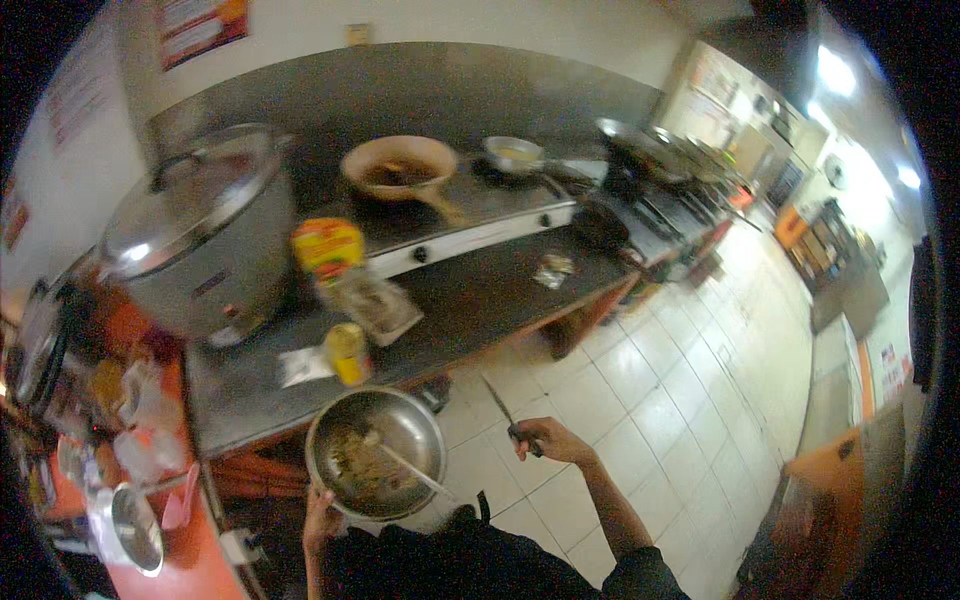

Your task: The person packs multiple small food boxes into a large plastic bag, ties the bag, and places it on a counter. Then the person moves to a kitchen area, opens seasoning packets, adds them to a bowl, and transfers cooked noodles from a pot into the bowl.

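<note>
My left hand (320, 515) grips the rim of a round steel bowl (418, 432) in front of my body. Chopped food (350, 462) lies in the bowl, and a pale-handled utensil (412, 466) leans across its edge; its far end is blurred. Out to the right, above the floor, my right hand (553, 440) is closed round the dark handle of a knife (497, 400). The knife's thin blade points up and away from me. Past the bowl, on the counter's near edge, stand a yellow tub (348, 355) and a clear plastic container (373, 303).
A large lidded steel pot (215, 260) fills the counter's left end. An orange-brown pan (400, 165) and a small metal bowl (513, 155) sit on the stove (470, 240). Left, an orange table (195, 550) holds a steel bowl (137, 530). A wooden cabinet (835, 500) stands right of the tiled floor (680, 400).
</note>
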The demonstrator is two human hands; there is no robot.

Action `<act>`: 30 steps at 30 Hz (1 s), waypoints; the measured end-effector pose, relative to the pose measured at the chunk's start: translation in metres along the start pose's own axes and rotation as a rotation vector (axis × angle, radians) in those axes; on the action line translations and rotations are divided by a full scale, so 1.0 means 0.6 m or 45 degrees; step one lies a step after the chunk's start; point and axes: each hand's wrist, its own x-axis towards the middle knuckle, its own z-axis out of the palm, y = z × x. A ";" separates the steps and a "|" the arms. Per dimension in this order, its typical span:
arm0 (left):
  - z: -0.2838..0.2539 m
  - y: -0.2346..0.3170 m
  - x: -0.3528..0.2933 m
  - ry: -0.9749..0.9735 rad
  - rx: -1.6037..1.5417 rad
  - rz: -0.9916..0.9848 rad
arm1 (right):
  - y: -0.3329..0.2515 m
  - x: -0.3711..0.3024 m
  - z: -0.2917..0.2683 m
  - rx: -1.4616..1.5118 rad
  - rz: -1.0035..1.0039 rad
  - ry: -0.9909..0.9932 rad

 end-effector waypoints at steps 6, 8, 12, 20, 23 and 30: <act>0.339 -0.020 0.169 -0.436 0.430 0.144 | 0.152 -0.037 -0.244 -0.401 -0.077 0.701; 0.434 -0.023 0.223 -0.479 0.370 0.167 | 0.212 -0.001 -0.351 -0.612 -0.040 0.965; 0.490 -0.091 0.406 -0.356 0.050 -0.027 | 0.232 0.146 -0.517 -0.620 0.264 1.118; 0.574 -0.128 0.545 0.080 0.631 0.196 | 0.301 0.310 -0.703 -1.278 -0.258 0.926; 0.637 -0.058 0.520 0.404 1.277 0.454 | 0.272 0.306 -0.735 -1.018 -0.153 0.836; 0.879 -0.070 0.475 0.174 0.508 0.329 | 0.215 0.279 -0.719 1.290 -0.298 0.814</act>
